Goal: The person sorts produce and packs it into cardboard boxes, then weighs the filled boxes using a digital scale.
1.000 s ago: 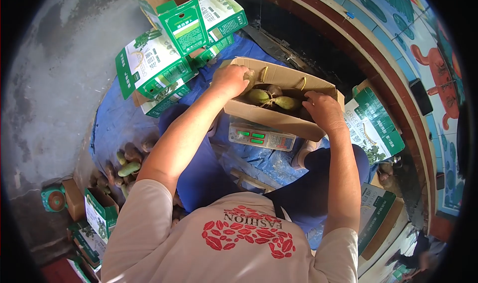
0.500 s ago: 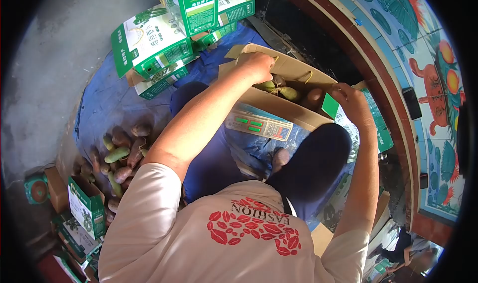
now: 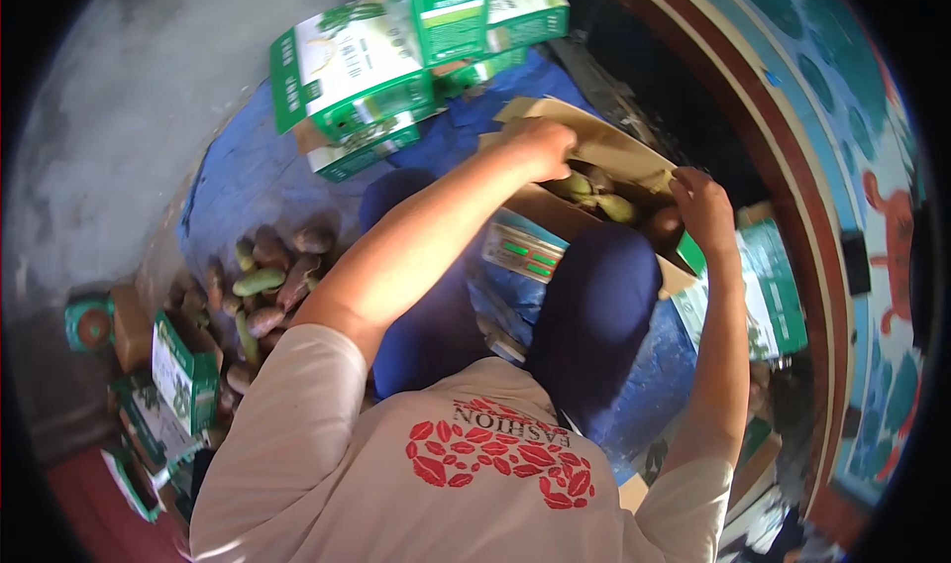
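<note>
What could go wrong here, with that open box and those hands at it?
The open box might tip if the left hand and right hand pull unevenly, and the vegetables inside could roll out. The right knee looks close to the box and the scale, so a shift in posture could bump either. The upright box perched on other cartons might topple if knocked.

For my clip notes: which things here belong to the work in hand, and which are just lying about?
In the work:
- left hand and right hand, at the open box
- produce inside it
- scale, displays lit

Apparently lying about:
- green-and-white boxes piled ahead
- loose produce at left, possibly stock
- teal round object
</note>
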Available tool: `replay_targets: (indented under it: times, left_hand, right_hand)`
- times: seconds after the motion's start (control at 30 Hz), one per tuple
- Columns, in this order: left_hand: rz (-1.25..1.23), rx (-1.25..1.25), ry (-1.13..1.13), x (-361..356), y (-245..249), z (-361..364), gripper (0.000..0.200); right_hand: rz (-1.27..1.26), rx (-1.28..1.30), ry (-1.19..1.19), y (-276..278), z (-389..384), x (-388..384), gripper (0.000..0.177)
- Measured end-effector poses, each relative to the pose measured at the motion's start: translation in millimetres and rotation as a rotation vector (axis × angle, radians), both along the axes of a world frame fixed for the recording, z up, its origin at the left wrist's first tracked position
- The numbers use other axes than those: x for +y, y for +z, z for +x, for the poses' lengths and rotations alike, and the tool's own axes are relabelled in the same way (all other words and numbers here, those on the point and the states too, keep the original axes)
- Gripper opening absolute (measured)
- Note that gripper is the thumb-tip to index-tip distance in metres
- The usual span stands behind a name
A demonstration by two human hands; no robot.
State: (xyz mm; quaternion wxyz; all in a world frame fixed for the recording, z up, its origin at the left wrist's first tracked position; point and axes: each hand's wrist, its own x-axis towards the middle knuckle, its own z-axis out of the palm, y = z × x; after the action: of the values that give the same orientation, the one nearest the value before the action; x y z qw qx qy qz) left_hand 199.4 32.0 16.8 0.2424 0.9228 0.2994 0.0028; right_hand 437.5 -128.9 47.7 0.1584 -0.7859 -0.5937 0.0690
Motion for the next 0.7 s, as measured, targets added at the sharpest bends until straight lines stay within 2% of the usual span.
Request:
replay_targets:
  times: [0.07, 0.2, 0.3, 0.37, 0.43, 0.47, 0.57, 0.67, 0.7]
  left_hand:
    - [0.059, -0.016, 0.118, 0.2, 20.1, -5.2, 0.038]
    - [0.128, -0.300, 0.260, 5.2, 61.3, -37.0, 0.030]
    - [0.171, -0.492, 0.348, 7.7, 94.8, -90.6, 0.034]
    - [0.197, -0.619, 0.361, 14.3, 91.8, -144.6, 0.034]
    - [0.238, -0.445, 0.469, 4.6, 82.1, -202.3, 0.034]
    - [0.228, -0.373, 0.526, 2.2, 60.5, -231.9, 0.036]
    - [0.068, -0.220, 0.733, -25.5, -40.0, -314.4, 0.037]
    - [-0.062, 0.375, 0.815, -85.5, -100.3, -361.8, 0.032]
    - [-0.147, 0.449, 0.878, -105.1, -115.8, -371.0, 0.032]
  right_hand:
    - [0.050, -0.017, 0.073, 0.3, -16.8, 16.4, 0.025]
    - [-0.096, 0.018, 0.187, 18.7, -52.1, 38.1, 0.027]
    - [-0.215, 0.015, 0.257, -1.5, -53.3, 39.0, 0.028]
    - [-0.293, 0.004, 0.260, -26.8, -50.9, 29.7, 0.031]
    - [-0.419, -0.010, 0.258, -38.6, -54.9, 14.8, 0.032]
    - [-0.481, -0.016, 0.250, -45.5, -56.0, 6.4, 0.033]
    - [-0.385, -0.034, 0.325, -73.6, -46.4, -17.8, 0.031]
    - [-0.436, 0.036, 0.330, -55.8, -59.0, -20.6, 0.030]
    - [-0.445, 0.060, 0.305, -57.8, -60.1, -21.0, 0.030]
